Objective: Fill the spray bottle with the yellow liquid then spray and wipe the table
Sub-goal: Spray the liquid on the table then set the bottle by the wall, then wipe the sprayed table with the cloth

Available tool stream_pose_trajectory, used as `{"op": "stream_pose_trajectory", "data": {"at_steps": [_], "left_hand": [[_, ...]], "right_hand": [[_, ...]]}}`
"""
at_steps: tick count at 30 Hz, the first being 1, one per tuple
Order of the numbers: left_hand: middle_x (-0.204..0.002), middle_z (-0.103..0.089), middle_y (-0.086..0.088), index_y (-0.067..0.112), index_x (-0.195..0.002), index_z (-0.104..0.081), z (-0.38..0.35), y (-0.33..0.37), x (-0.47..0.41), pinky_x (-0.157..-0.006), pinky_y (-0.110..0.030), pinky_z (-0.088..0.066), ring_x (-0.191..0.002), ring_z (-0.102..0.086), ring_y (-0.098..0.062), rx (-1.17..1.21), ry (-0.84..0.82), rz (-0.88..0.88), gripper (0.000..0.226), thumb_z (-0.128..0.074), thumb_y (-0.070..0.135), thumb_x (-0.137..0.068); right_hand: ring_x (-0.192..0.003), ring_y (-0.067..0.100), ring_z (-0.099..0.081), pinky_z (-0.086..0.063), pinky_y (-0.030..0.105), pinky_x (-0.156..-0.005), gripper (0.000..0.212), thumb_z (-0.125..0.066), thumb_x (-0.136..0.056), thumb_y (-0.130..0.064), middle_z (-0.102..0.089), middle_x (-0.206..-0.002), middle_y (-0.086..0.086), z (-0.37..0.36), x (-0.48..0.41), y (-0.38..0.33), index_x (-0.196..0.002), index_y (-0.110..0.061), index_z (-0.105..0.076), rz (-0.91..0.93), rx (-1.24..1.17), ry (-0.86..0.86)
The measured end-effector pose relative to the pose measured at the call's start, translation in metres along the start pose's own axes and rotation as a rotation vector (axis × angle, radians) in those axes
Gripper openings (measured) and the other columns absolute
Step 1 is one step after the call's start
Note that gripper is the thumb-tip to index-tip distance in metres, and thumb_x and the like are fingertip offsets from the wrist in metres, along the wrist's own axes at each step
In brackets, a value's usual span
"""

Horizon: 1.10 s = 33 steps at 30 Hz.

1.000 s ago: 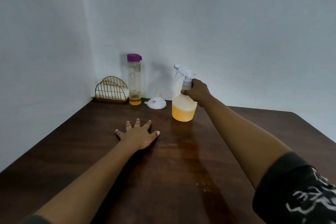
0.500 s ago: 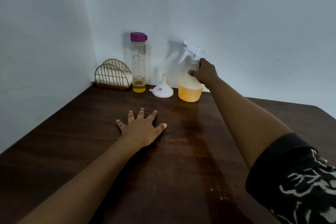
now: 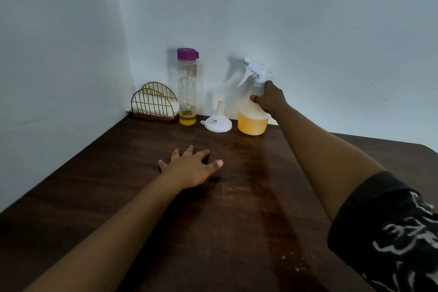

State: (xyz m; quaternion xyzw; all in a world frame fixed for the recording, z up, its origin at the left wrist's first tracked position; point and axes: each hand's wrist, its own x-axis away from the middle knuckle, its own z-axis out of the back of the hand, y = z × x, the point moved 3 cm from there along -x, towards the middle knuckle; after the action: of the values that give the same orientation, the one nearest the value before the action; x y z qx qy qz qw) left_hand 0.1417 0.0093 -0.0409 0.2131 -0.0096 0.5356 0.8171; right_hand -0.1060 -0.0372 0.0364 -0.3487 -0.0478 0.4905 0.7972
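One slip matters here: the right hand (image 3: 269, 99), fingers curled round the neck of the translucent, half-full plastic spray bottle (image 3: 252, 123) standing on the dark wooden table (image 3: 237, 220), could tip it onto the white plastic funnel (image 3: 219, 123) just left of the grip, while the left hand (image 3: 189, 169) lies spread flat.

Gold wire rack (image 3: 154, 104), upright, rear-L.

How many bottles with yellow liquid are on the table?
2: the spray bottle, gripped by the right hand; the purple-capped bottle, left of the funnel. None looks hidden.
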Motion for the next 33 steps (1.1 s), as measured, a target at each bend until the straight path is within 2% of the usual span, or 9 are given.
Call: {"op": "stream_pose_trajectory", "data": {"at_steps": [3,5,7,10,12,15,18,27,33], "left_hand": [[-0.137,-0.051,-0.006,0.023,-0.133,-0.048,0.056,-0.022,-0.018,-0.102,-0.043,-0.041,-0.123,-0.049,-0.025,0.095,0.218,-0.028,0.052,-0.050,0.051,-0.089],[-0.135,-0.052,-0.009,0.021,-0.133,-0.047,0.111,-0.046,-0.037,-0.096,-0.041,-0.044,-0.121,-0.050,-0.029,-0.090,0.523,0.014,0.053,-0.059,0.042,-0.086],[-0.139,-0.047,-0.012,0.020,-0.140,-0.037,0.157,-0.069,-0.062,-0.096,-0.045,-0.043,-0.126,-0.044,-0.033,-0.247,0.642,0.041,0.066,-0.065,0.037,-0.083],[-0.155,-0.025,-0.009,0.019,-0.149,-0.018,0.186,-0.086,-0.107,-0.113,-0.046,-0.027,-0.141,-0.024,-0.030,-0.366,0.436,-0.079,0.095,-0.075,0.040,-0.075],[-0.158,-0.016,-0.007,0.016,-0.150,-0.013,0.185,-0.087,-0.127,-0.117,-0.039,-0.013,-0.145,-0.014,-0.026,-0.397,0.278,-0.171,0.102,-0.075,0.042,-0.073],[-0.157,-0.020,-0.007,0.021,-0.149,-0.019,0.176,-0.090,-0.146,-0.115,-0.041,-0.018,-0.143,-0.018,-0.028,-0.367,0.181,-0.204,0.098,-0.076,0.043,-0.072],[-0.152,-0.028,-0.006,0.025,-0.145,-0.027,0.171,-0.093,-0.154,-0.111,-0.044,-0.029,-0.138,-0.025,-0.028,-0.383,0.249,-0.247,0.088,-0.076,0.040,-0.074],[-0.135,-0.044,-0.002,0.023,-0.139,-0.042,0.184,-0.092,-0.133,-0.097,-0.030,-0.037,-0.122,-0.043,-0.019,-0.593,0.168,-0.330,0.074,-0.075,0.041,-0.074],[-0.136,-0.043,-0.002,0.025,-0.141,-0.040,0.179,-0.099,-0.116,-0.096,-0.029,-0.035,-0.123,-0.043,-0.020,-0.608,0.181,-0.364,0.073,-0.072,0.040,-0.077]], "right_hand": [[-0.120,0.034,-0.045,-0.041,0.039,-0.095,0.075,-0.072,-0.078,-0.041,-0.046,-0.128,0.018,0.006,0.013,-0.002,-0.129,0.001,-0.037,-0.031,0.029,0.144],[-0.115,0.030,-0.046,-0.040,0.036,-0.086,0.062,-0.072,-0.078,-0.037,-0.051,-0.120,0.014,0.014,0.026,-0.010,-0.123,-0.005,-0.043,0.109,0.002,0.338],[-0.103,0.024,-0.051,-0.036,0.029,-0.074,0.043,-0.070,-0.080,-0.030,-0.056,-0.103,0.007,0.016,0.038,-0.025,-0.111,-0.010,-0.049,0.281,-0.032,0.398],[-0.083,0.015,-0.049,-0.028,0.022,-0.067,0.029,-0.069,-0.080,-0.022,-0.051,-0.085,0.000,-0.003,0.046,-0.048,-0.103,-0.011,-0.054,0.412,-0.044,0.219],[-0.080,0.016,-0.052,-0.035,0.027,-0.068,0.028,-0.069,-0.080,-0.020,-0.053,-0.086,0.001,-0.025,0.049,-0.064,-0.104,-0.011,-0.056,0.474,-0.041,0.082],[-0.093,0.021,-0.059,-0.046,0.032,-0.080,0.030,-0.067,-0.082,-0.019,-0.061,-0.102,0.005,-0.059,0.052,-0.088,-0.110,-0.012,-0.058,0.535,0.034,-0.088],[-0.099,0.020,-0.059,-0.046,0.030,-0.084,0.030,-0.063,-0.083,-0.014,-0.063,-0.112,0.006,-0.086,0.055,-0.109,-0.113,-0.012,-0.059,0.554,0.025,-0.187],[-0.101,0.023,-0.059,-0.046,0.031,-0.083,0.022,-0.053,-0.088,-0.013,-0.065,-0.110,0.006,-0.132,0.051,-0.123,-0.108,-0.014,-0.063,0.520,0.100,-0.172],[-0.098,0.023,-0.058,-0.037,0.027,-0.070,0.025,-0.052,-0.091,-0.017,-0.061,-0.108,0.004,-0.143,0.059,-0.126,-0.114,-0.017,-0.062,0.706,0.283,-0.178]]}}
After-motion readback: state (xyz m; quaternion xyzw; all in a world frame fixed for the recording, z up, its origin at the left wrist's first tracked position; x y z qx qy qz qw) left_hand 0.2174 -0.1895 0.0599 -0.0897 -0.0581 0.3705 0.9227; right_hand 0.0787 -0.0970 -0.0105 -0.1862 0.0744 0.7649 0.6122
